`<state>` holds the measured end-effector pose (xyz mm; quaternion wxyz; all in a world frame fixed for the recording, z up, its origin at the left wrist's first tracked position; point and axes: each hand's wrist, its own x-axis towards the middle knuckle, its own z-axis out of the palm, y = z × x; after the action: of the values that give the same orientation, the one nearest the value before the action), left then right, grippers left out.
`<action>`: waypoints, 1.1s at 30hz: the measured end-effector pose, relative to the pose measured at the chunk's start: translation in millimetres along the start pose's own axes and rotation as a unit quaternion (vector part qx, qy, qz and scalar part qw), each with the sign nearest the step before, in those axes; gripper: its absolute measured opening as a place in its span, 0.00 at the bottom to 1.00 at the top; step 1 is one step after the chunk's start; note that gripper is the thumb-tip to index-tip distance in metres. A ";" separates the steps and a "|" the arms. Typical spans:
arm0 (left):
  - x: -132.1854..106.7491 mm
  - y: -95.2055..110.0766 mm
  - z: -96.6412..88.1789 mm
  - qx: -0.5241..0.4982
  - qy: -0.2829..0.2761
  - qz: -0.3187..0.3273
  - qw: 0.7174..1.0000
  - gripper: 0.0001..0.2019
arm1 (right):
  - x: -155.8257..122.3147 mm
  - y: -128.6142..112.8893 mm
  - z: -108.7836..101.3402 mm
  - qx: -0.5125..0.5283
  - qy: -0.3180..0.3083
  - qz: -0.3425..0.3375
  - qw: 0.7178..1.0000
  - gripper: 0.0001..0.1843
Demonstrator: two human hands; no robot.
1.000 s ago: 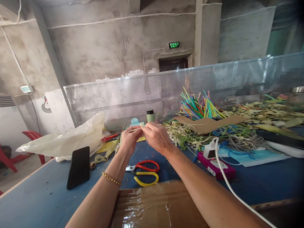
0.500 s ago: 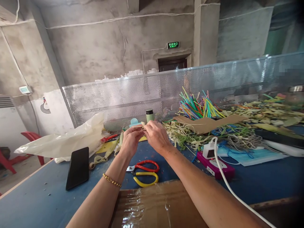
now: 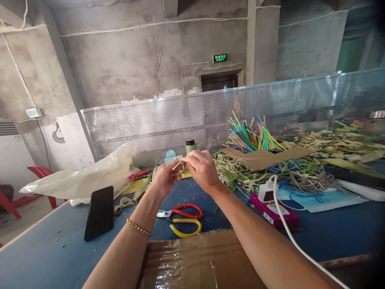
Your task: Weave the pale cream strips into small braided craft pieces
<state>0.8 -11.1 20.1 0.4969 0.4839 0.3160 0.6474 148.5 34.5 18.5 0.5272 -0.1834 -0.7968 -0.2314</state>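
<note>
Both my hands are raised above the blue table (image 3: 48, 257), pinched together on a thin pale strip (image 3: 177, 165) that pokes out between them. My left hand (image 3: 164, 178), with a gold bracelet on its wrist, grips the strip from the left. My right hand (image 3: 201, 169) pinches it from the right, fingers curled. Below the hands lie scissors (image 3: 183, 218) with one red and one yellow handle. How far the strip runs inside the fingers is hidden.
A black phone (image 3: 99, 211) lies at the left beside a pale plastic bag (image 3: 84, 176). A taped cardboard box (image 3: 195, 261) sits at the near edge. Coloured strips (image 3: 252, 136), a heap of pale cuttings (image 3: 240, 170), a magenta power strip (image 3: 275, 214) and a perforated metal screen (image 3: 144, 124) fill the back and right.
My hands have stayed together on the strip and shifted slightly. The strip's end now sticks out slanted between them, and my right hand has rolled over it a little.
</note>
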 end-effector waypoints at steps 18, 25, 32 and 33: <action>8.0 -6.3 -8.6 -0.026 0.051 0.021 0.998 0.10 | -2.6 1.3 6.2 0.066 -0.003 0.018 0.998 0.18; 10.6 -14.4 -12.4 -0.047 0.094 0.023 0.994 0.11 | -3.5 -2.1 7.6 0.030 -0.016 0.029 0.999 0.11; 13.8 -20.2 -13.2 -0.097 0.092 -0.011 0.991 0.12 | -4.5 -12.5 11.9 -0.026 -0.091 -0.050 0.994 0.09; 14.8 -20.7 -13.9 -0.100 0.094 -0.010 0.990 0.12 | -4.2 -12.4 11.3 -0.032 -0.091 -0.055 0.994 0.09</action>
<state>-5.9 10.3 1.7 0.5176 0.3654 0.3001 0.7131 134.9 30.4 8.6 0.4332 -0.1764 -0.8424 -0.2676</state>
